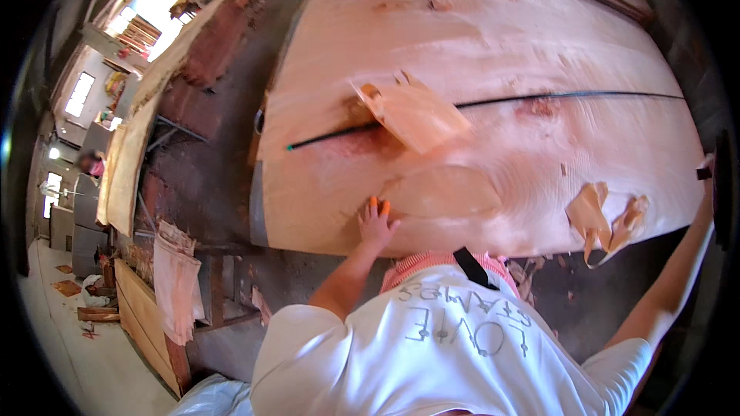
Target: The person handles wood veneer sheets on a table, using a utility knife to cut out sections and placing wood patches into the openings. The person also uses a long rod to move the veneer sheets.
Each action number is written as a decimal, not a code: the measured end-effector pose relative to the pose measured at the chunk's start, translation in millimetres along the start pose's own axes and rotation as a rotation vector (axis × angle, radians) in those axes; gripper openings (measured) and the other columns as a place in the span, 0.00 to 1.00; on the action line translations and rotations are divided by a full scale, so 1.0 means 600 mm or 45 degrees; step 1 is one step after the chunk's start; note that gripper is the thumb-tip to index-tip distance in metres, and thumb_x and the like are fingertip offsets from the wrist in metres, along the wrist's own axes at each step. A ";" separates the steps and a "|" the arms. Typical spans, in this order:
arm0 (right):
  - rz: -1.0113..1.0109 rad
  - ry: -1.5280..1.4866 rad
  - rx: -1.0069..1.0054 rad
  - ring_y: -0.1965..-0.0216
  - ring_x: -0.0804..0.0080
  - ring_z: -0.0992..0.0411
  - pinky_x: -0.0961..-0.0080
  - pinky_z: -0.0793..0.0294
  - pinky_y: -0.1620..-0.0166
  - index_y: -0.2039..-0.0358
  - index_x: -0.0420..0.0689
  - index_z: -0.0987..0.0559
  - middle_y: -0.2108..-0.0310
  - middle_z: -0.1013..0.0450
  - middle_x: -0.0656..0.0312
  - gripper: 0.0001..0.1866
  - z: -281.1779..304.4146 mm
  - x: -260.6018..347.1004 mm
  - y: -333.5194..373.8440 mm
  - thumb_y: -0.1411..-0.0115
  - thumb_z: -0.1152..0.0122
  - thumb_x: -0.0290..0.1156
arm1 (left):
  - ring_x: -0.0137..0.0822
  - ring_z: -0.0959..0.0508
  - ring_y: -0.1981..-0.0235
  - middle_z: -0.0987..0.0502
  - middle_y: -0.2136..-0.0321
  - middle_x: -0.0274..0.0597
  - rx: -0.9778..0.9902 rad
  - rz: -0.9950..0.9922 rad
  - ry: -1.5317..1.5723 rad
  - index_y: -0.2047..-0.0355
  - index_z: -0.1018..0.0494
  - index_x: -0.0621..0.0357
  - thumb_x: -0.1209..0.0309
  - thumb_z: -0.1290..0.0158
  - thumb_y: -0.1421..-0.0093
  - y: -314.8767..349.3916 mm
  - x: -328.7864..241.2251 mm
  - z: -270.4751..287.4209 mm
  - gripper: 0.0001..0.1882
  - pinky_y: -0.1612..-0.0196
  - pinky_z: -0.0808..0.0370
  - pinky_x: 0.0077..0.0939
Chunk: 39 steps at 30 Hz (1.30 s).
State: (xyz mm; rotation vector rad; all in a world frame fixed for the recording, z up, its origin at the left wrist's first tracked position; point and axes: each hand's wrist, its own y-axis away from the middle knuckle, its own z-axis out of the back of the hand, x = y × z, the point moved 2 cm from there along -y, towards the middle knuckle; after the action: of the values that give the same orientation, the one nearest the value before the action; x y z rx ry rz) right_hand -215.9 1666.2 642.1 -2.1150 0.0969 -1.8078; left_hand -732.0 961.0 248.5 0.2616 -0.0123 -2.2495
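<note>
A wide sheet of pinkish wood veneer (pixel 578 54) lies in front of me on a stack or table. My left hand (pixel 376 225) rests on its near edge, fingers spread, with orange coverings on some fingertips. Just right of those fingers is an oval patch (pixel 447 192) in the sheet. Across the sheet runs a thin black rod (pixel 570 96), partly covered by a loose veneer piece (pixel 424 117). Curled veneer scraps (pixel 590 212) lie near the right front edge. My right hand (pixel 706 168) reaches to the far right rim beside something dark; its fingers cannot be made out.
More veneer sheets (pixel 127 162) lie on a long bench to the left, across a dark floor gap. Ragged veneer strips (pixel 176 281) hang at lower left, near a leaning board (pixel 142 320). A person (pixel 94 163) is visible far left.
</note>
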 end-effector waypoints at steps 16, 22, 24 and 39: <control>-1.287 0.671 1.355 0.87 0.87 0.45 0.89 0.50 0.84 0.67 0.39 0.26 0.83 0.34 0.67 0.09 -0.510 -0.278 0.622 0.45 0.46 0.30 | 0.49 0.44 0.44 0.47 0.43 0.49 -0.205 -0.019 0.060 0.46 0.39 0.47 0.53 0.50 0.49 0.005 0.017 0.007 0.30 0.47 0.45 0.53; -1.566 0.314 1.776 0.83 0.87 0.42 0.89 0.47 0.82 0.60 0.40 0.30 0.79 0.35 0.69 0.11 -0.698 -0.368 0.785 0.44 0.47 0.28 | 0.49 0.41 0.46 0.44 0.45 0.49 -0.256 -0.031 0.126 0.49 0.36 0.48 0.53 0.49 0.49 -0.007 0.025 0.019 0.28 0.50 0.40 0.49; -1.498 0.312 1.840 0.83 0.86 0.42 0.89 0.46 0.81 0.60 0.40 0.29 0.78 0.34 0.69 0.12 -0.758 -0.409 0.821 0.44 0.46 0.31 | 0.48 0.40 0.47 0.42 0.46 0.49 -0.296 -0.040 0.160 0.51 0.34 0.49 0.54 0.47 0.51 -0.014 0.026 0.027 0.27 0.51 0.39 0.46; -1.058 0.538 1.555 0.79 0.72 0.31 0.73 0.32 0.74 0.75 0.38 0.25 0.82 0.29 0.62 0.12 -1.001 -0.590 0.977 0.47 0.44 0.36 | 0.44 0.37 0.49 0.37 0.50 0.47 -0.369 -0.003 0.552 0.57 0.31 0.60 0.56 0.50 0.48 -0.027 0.093 0.002 0.23 0.50 0.40 0.47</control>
State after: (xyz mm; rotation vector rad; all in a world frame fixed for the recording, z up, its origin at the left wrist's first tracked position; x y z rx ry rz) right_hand -758.2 1083.8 199.0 -0.8785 -1.5313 -1.8321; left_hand -779.2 928.6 237.8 0.5827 0.5383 -2.1199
